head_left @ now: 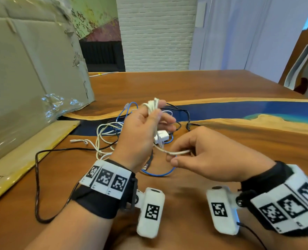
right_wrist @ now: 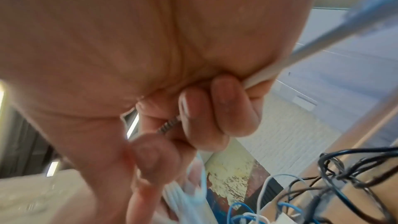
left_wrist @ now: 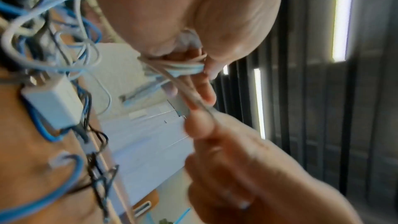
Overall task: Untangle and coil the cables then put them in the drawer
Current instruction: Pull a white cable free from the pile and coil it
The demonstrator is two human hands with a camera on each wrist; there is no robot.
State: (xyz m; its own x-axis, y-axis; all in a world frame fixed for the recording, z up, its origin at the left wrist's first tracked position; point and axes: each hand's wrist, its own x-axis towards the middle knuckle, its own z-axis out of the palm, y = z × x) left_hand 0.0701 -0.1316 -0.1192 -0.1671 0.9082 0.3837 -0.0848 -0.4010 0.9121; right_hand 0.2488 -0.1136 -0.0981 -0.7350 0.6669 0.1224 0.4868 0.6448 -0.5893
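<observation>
My left hand [head_left: 150, 114] is raised over the table and grips a small coil of white cable [head_left: 152, 105], its loops bunched between thumb and fingers [left_wrist: 185, 69]. From that coil a free end of the white cable [head_left: 176, 152] runs down to my right hand [head_left: 178, 156], which pinches it between thumb and curled fingers [right_wrist: 217, 108]. Behind and below the hands a tangle of blue, white and black cables [head_left: 113, 130] lies on the wooden table [head_left: 240, 145], with a white charger block [head_left: 161, 137] in it. No drawer shows in any view.
A large cardboard sheet [head_left: 23, 73] wrapped in plastic leans at the left, with a flat cardboard piece [head_left: 28, 156] beside it. A long black cable [head_left: 38, 177] loops toward the near left. A blue resin strip [head_left: 240, 109] crosses the table. A chair [head_left: 297, 69] stands at the far right.
</observation>
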